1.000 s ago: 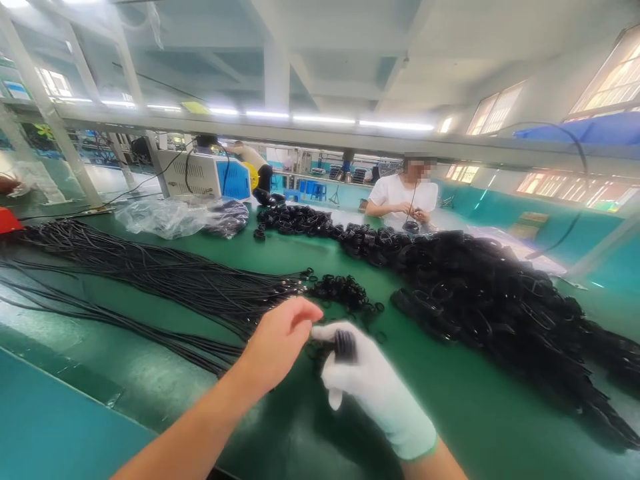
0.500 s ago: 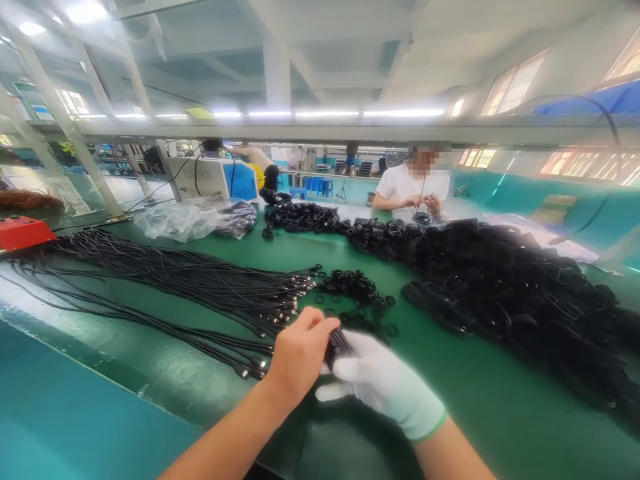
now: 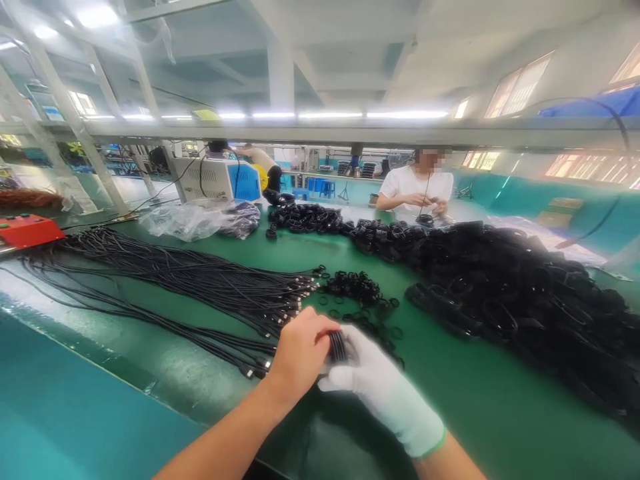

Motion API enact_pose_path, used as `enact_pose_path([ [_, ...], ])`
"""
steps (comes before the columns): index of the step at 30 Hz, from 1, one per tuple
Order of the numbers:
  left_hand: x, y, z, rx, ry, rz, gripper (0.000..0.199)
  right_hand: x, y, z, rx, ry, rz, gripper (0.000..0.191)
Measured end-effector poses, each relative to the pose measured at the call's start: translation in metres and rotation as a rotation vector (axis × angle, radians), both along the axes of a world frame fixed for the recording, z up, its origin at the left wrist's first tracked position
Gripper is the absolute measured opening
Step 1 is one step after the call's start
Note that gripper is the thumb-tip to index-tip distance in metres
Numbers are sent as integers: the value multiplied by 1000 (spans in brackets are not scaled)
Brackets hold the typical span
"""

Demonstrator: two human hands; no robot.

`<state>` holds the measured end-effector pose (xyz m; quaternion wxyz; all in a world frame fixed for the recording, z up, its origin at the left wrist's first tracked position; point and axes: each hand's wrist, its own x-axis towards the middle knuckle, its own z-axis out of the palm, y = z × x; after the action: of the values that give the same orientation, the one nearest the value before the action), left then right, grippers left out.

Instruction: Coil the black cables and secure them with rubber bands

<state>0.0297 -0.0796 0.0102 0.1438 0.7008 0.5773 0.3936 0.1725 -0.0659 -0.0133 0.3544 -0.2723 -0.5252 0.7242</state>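
Observation:
My bare left hand [image 3: 303,347] and my right hand [image 3: 373,380] in a white glove meet over the green table [image 3: 460,393]. Between them is a small coiled black cable [image 3: 338,347], pinched by the left fingers on one side and cupped by the gloved fingers on the other. Left of the hands, long straight black cables [image 3: 200,273] lie with metal plugs toward me. Just beyond the hands is a small heap of black rings [image 3: 355,287].
A large pile of coiled black cables [image 3: 490,280] covers the right side. Clear plastic bags [image 3: 193,219] and a red box [image 3: 31,230] are at the left. Across the table a person [image 3: 417,187] handles a cable. A metal frame [image 3: 300,133] crosses above.
The view has shifted slightly. My gloved fingers have closed in around the coil, whose stacked loops now show more plainly between the hands.

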Motion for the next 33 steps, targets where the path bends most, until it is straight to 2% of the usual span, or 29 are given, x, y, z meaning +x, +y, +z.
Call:
enact_pose_path([
  [2,0,3,-3,-10,-81,14,39,1,-2,5,-30,16,7,60],
  [4,1,5,-2,-24,-74,18,38,3,-3,7,-73,68,42,56],
  [8,0,8,13,-98,10,-49,30,11,-1,3,-198,272,167,44],
  [11,-8,11,27,-175,-78,-90,27,17,3,-1,-308,405,235,36],
  [14,-19,12,34,-176,-150,-18,21,22,5,2,-390,441,265,46],
  [16,-28,12,32,-176,-118,22,21,26,4,7,-350,402,237,52],
  [18,-39,11,27,-187,-45,33,22,34,7,15,-170,217,93,49],
  [21,-59,14,15,-211,80,87,25,64,23,26,226,-366,-382,42],
  [22,-66,15,10,-234,115,106,27,79,31,29,302,-530,-544,44],
  [25,-79,16,-2,-298,181,145,30,130,62,34,369,-789,-847,62],
  [27,-83,14,-9,-321,198,152,31,161,83,35,398,-933,-935,64],
  [29,-85,11,-17,-316,214,133,30,186,102,35,419,-1048,-960,63],
  [33,-92,10,-30,-321,235,120,32,224,120,33,398,-1250,-983,48],
])
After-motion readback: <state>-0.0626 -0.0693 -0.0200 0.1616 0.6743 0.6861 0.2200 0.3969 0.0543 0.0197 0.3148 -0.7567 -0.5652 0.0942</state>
